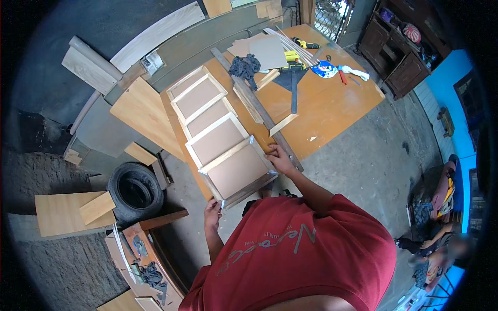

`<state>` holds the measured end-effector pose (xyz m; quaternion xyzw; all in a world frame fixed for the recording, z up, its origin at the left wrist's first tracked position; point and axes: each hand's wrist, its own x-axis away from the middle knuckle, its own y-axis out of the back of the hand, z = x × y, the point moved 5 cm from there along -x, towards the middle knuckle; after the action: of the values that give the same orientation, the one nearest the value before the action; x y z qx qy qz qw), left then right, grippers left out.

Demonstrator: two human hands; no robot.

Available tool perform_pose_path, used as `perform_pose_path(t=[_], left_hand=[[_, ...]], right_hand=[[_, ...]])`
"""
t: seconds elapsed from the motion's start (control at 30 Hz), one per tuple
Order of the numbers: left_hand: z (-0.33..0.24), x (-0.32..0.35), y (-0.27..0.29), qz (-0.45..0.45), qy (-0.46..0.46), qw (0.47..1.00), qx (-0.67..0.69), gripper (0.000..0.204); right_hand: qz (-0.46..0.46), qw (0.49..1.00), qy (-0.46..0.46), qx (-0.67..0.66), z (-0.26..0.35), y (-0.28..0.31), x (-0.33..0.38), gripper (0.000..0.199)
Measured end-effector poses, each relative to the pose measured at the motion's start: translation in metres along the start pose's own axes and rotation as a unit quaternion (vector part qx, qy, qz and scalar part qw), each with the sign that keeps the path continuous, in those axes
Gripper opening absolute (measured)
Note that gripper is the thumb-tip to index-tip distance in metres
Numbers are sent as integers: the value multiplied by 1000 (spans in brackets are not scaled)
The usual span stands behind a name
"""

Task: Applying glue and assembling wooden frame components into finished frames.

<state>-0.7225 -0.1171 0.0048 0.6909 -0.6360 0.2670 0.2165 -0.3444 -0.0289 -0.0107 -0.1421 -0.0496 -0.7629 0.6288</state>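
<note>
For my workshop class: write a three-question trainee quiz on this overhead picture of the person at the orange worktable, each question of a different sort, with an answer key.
1. True or false: the left hand and the right hand both grip the nearest shallow wooden frame with a pale panel.
2. Multiple choice: what lies on the ground left of the orange worktable? A) a black rubber tyre B) a ladder C) a bucket
3. Fill in: the dark crumpled cloth lies toward the table's ____ end from the person.

Key: 1 true; 2 A; 3 far
</note>
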Motion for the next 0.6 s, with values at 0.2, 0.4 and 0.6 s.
perform_pose_path(t=[0.2,0.4,0.6], left_hand=[[23,23,-6,-10,1,1000,0,11],[40,32,-10,-35,1,999,-1,13],[49,44,-12,-51,6,999,7,16]], right_hand=[[11,999,-7,52,-8,12,16,52],[7,998,-1,56,-10,21,30,50],[25,994,13,101,-9,22,33,49]])
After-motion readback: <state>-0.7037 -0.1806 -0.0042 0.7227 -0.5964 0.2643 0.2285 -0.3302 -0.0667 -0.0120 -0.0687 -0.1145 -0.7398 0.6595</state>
